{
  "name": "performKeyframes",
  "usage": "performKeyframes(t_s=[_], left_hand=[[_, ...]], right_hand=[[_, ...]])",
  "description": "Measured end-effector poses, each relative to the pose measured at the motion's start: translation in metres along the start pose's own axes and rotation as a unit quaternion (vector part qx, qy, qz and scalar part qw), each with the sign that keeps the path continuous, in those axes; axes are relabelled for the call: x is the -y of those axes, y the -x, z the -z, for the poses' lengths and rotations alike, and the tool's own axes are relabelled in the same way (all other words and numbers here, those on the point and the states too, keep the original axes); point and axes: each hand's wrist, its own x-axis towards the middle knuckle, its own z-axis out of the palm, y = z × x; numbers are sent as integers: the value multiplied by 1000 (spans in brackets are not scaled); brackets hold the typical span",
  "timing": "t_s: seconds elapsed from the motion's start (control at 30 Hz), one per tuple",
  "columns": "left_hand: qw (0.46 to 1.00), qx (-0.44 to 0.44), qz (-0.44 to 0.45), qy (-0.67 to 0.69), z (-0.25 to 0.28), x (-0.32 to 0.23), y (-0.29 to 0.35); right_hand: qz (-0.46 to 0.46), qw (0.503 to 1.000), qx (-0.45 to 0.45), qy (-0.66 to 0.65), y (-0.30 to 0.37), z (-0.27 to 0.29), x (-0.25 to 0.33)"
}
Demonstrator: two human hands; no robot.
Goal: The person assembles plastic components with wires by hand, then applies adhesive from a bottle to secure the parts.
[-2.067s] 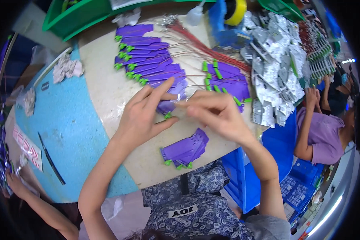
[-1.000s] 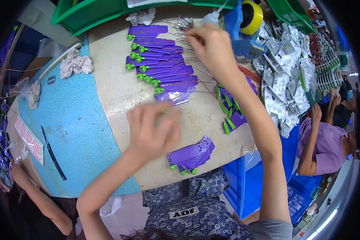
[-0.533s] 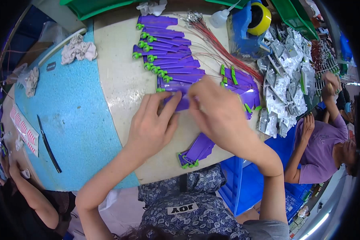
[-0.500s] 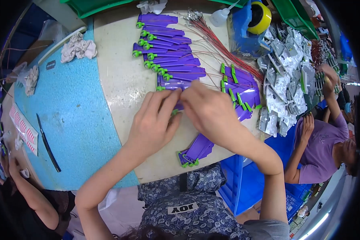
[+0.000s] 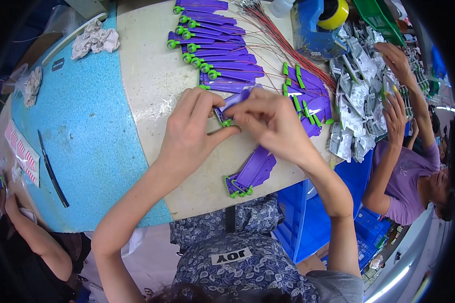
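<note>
Between my hands, over the middle of the table, is a purple plastic part (image 5: 236,99) with a small green piece (image 5: 226,122) at its near end. My left hand (image 5: 189,123) grips its left side, fingers curled and thumb stretched toward the green piece. My right hand (image 5: 274,118) pinches the part from the right; its fingertips partly hide what they hold. Beyond lies a row of purple parts with green round ends (image 5: 227,53), thin wires running from them. Right of my right hand is a pile of purple parts with green clips (image 5: 308,96). Nearer me lie more purple parts (image 5: 256,169).
Red wires (image 5: 283,45) bundle at the back beside a blue tape dispenser (image 5: 308,30). Silver-grey parts (image 5: 356,91) heap at right, where a co-worker's hands reach. A blue mat (image 5: 86,136) at left carries a black-handled tool (image 5: 53,169) and a crumpled rag (image 5: 95,39).
My right hand's fingers have opened out somewhat, and more of the purple part shows between my hands. The view has shifted a little. The co-worker's hands at right have moved onto the silver-grey heap.
</note>
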Motion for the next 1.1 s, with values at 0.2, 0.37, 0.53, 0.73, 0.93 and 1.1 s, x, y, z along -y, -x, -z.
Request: performKeyframes(t_s=[0.2, 0.37, 0.53, 0.73, 0.93, 1.1], left_hand=[[1000, -12, 16, -14, -6, -2, 1], [999, 2, 7, -44, -2, -1, 0], [975, 0, -139, -174, 2, 0, -2], [967, 111, -198, -117, 11, 4, -26], [969, 111, -175, -134, 10, -5, -26], [973, 119, -156, -121, 10, -4, -24]], right_hand=[[74, 993, -25, 91, -2, -6, 5], [-9, 999, -20, 36, -20, 15, -6], [-16, 989, -106, 98, -15, 4, -10], [135, 964, -174, 150, -15, 18, -24], [-73, 896, -407, 162, -31, 149, -34], [-131, 906, -345, -207, -33, 154, -43]])
